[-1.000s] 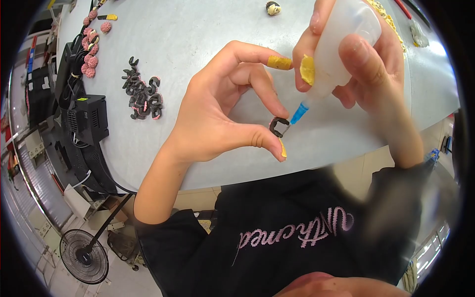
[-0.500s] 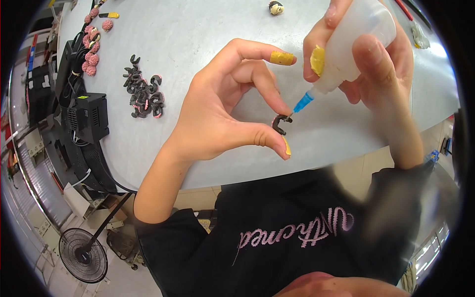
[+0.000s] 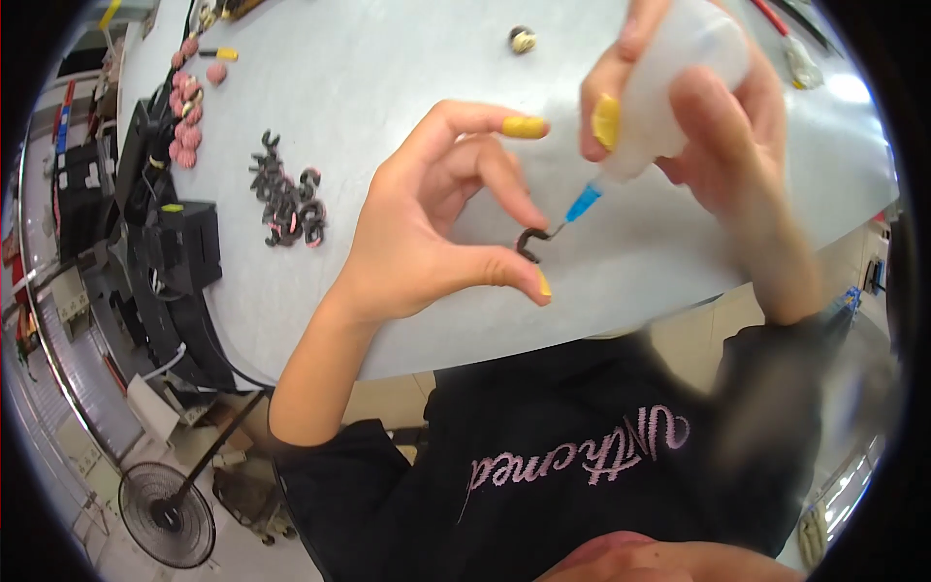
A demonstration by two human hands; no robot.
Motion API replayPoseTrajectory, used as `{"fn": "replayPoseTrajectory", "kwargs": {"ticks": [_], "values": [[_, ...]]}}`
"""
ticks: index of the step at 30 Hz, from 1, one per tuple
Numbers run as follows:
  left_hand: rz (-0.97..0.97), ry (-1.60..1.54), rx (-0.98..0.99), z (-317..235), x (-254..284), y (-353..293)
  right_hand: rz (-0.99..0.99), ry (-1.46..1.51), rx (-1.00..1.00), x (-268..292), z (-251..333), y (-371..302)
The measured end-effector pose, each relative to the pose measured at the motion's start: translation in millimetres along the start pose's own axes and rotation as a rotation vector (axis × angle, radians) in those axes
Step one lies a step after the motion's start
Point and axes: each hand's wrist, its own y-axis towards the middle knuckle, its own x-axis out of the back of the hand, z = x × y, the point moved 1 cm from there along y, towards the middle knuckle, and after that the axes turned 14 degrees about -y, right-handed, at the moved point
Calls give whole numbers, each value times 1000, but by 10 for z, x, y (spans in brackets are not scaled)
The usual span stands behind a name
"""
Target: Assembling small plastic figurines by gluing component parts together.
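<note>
Between the thumb and a fingertip of my left hand (image 3: 417, 213) is a small dark C-shaped piece (image 3: 529, 244), its open side turned to the right. My right hand (image 3: 727, 126) grips a translucent white squeeze bottle (image 3: 669, 92), tilted with its tip down and to the left. A blue needle tip (image 3: 583, 203) on the bottle ends in a thin metal needle that reaches the upper end of the piece. Yellow coverings wrap some fingertips on both hands. Left of my left hand lies a pile of similar dark curved pieces (image 3: 287, 199).
Pink textured balls (image 3: 184, 121) line the table's far left, near a yellow-and-black stick (image 3: 219, 53). A small cream-and-dark head-like figure (image 3: 522, 40) lies at the back. A brush (image 3: 801, 63) is at the far right. Black equipment (image 3: 184, 247) edges the table's left; a fan (image 3: 167, 514) stands below.
Both hands, the piece and the bottle have shifted slightly left in the picture, while the table things also shifted as the view moved. The needle stays by the piece's upper end.
</note>
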Motion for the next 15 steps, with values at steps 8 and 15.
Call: {"fn": "replayPoseTrajectory", "kwargs": {"ticks": [8, 15], "values": [[-137, 21, 107, 68, -54, -72, -221, 257, 317, 195, -149, 52], [-34, 86, 20, 55, -156, -105, -406, -404, 370, 211, -250, -406]]}}
